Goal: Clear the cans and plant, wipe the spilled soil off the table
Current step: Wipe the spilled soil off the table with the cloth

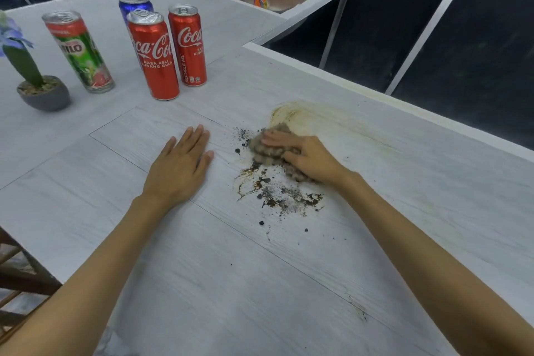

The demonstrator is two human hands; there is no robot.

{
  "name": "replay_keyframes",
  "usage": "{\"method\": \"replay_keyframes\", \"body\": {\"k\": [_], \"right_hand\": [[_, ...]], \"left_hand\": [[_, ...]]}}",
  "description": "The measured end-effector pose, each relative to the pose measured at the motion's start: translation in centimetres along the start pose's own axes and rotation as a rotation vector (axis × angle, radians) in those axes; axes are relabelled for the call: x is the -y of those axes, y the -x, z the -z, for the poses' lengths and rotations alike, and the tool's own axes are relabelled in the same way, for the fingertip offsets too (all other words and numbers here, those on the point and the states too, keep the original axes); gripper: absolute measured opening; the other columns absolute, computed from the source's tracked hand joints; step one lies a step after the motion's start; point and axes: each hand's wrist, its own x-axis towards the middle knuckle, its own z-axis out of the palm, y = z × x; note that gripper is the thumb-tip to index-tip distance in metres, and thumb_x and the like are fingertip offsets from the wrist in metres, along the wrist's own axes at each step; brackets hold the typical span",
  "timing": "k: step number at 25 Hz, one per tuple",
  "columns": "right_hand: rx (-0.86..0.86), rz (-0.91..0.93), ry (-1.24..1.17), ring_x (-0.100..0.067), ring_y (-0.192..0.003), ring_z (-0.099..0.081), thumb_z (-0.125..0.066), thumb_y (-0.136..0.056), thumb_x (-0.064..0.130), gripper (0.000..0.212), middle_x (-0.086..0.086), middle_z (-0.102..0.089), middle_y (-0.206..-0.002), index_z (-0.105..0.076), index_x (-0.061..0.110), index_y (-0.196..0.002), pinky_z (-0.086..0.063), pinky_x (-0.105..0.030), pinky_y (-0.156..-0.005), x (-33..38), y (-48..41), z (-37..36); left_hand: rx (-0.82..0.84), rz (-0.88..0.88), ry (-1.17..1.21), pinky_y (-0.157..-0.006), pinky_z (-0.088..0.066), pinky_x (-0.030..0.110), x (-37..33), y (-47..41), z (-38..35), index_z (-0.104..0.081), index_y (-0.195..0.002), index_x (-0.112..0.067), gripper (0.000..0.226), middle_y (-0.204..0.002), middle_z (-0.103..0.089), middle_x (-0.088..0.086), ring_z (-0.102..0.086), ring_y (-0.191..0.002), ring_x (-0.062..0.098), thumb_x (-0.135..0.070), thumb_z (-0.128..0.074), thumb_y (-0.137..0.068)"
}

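Plant in grey pot, upright, far left on table. Milo can beside it, then blue can behind two red Coca-Cola cans, all standing, well apart from spill. Left hand flat on tabletop, fingers straight, holding nothing. Soil scattered just right of it, brown wet streaks among crumbs. Right hand grips grey cloth, fingers curled over it, pressed on soil's far edge. Yellowish smear beyond cloth.

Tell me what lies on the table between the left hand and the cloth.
A scatter of dark soil crumbs on otherwise bare table, between left hand and cloth; the head view shows it.
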Motion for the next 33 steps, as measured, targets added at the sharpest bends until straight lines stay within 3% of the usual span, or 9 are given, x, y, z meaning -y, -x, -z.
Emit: {"method": "replay_keyframes", "body": {"k": [2, 5, 9, 12, 16, 19, 23, 27, 33], "right_hand": [[0.049, 0.054, -0.072, 0.010, -0.086, -0.063, -0.046, -0.091, 0.007, 0.041, 0.017, -0.054, -0.125, -0.051, 0.031, -0.124, -0.051, -0.010, -0.080, -0.3, 1.9, 0.6], [-0.038, -0.039, -0.197, -0.002, -0.084, -0.069, -0.041, -0.094, 0.012, 0.038, 0.008, -0.064, -0.114, -0.054, 0.035, -0.122, -0.057, -0.018, -0.070, -2.3, 1.9, 4.2], [-0.210, -0.226, 0.087, -0.030, -0.133, -0.039, -0.033, -0.099, 0.016, 0.041, -0.011, -0.034, -0.149, -0.040, 0.023, -0.139, -0.029, -0.042, -0.112, -6.1, -2.4, 6.5], [-0.193, -0.208, 0.189, -0.035, -0.134, -0.035, -0.031, -0.100, 0.019, 0.044, -0.015, -0.026, -0.151, -0.031, 0.020, -0.144, -0.028, -0.052, -0.112, -3.4, -6.8, 3.6], [-0.051, 0.001, 0.128, -0.030, -0.114, -0.057, -0.038, -0.098, 0.016, 0.042, -0.006, -0.036, -0.149, -0.039, 0.024, -0.139, -0.042, -0.040, -0.105, 0.2, -6.1, -0.1], [0.087, 0.099, 0.007, -0.017, -0.123, -0.053, -0.045, -0.093, 0.009, 0.041, 0.001, -0.043, -0.145, -0.049, 0.025, -0.130, -0.041, -0.030, -0.106, 0.5, -1.6, -0.6], [0.157, 0.009, -0.284, -0.023, -0.096, -0.068, -0.045, -0.092, 0.015, 0.037, 0.001, -0.064, -0.121, -0.060, 0.033, -0.121, -0.059, -0.035, -0.076, -0.1, -0.1, 3.3], [-0.063, -0.079, -0.223, -0.023, -0.108, -0.060, -0.040, -0.097, 0.017, 0.035, -0.008, -0.055, -0.133, -0.054, 0.019, -0.130, -0.051, -0.032, -0.093, -1.1, -7.0, 5.2], [0.058, 0.019, 0.083, -0.025, -0.135, -0.038, -0.043, -0.096, 0.019, 0.040, -0.004, -0.035, -0.150, -0.044, 0.024, -0.136, -0.023, -0.040, -0.117, 1.7, -11.5, -1.0]], "left_hand": [[0.003, 0.001, -0.002, -0.118, 0.000, 0.030, 0.0, 0.0, 0.1, -0.011, -0.148, -0.018, 0.054, -0.158, -0.006, -0.006, -0.001, -0.145, 0.007, -0.038, -0.018, -0.099], [0.001, -0.004, 0.000, -0.119, 0.000, 0.030, 0.0, 0.1, 0.1, -0.011, -0.148, -0.018, 0.054, -0.158, -0.006, -0.006, -0.001, -0.145, 0.007, -0.039, -0.017, -0.099], [-0.004, -0.002, 0.001, -0.119, 0.000, 0.031, 0.1, 0.1, 0.0, -0.011, -0.148, -0.018, 0.054, -0.158, -0.006, -0.005, -0.001, -0.145, 0.007, -0.039, -0.017, -0.099], [0.003, 0.001, -0.004, -0.119, 0.000, 0.031, 0.1, 0.0, 0.0, -0.010, -0.148, -0.018, 0.054, -0.158, -0.005, -0.005, 0.000, -0.145, 0.007, -0.038, -0.017, -0.099], [0.004, -0.001, -0.008, -0.119, 0.000, 0.031, 0.1, 0.1, 0.1, -0.009, -0.148, -0.017, 0.054, -0.158, -0.004, -0.005, 0.001, -0.145, 0.007, -0.038, -0.017, -0.099], [0.004, -0.004, -0.014, -0.119, 0.000, 0.031, 0.1, 0.0, 0.0, -0.008, -0.148, -0.017, 0.054, -0.158, -0.004, -0.005, 0.001, -0.145, 0.008, -0.038, -0.016, -0.099], [0.003, -0.003, -0.003, -0.119, 0.000, 0.031, 0.1, 0.1, 0.0, -0.008, -0.148, -0.017, 0.054, -0.158, -0.004, -0.005, 0.001, -0.145, 0.007, -0.038, -0.016, -0.099], [-0.010, -0.001, -0.019, -0.119, 0.001, 0.031, 0.2, 0.1, -0.1, -0.009, -0.148, -0.017, 0.054, -0.158, -0.004, -0.004, 0.002, -0.145, 0.009, -0.038, -0.016, -0.099], [-0.020, 0.060, -0.037, -0.119, 0.002, 0.031, -0.1, 0.1, 0.0, -0.006, -0.148, -0.012, 0.054, -0.158, -0.002, -0.001, 0.003, -0.146, 0.011, -0.032, -0.016, -0.099]]}}
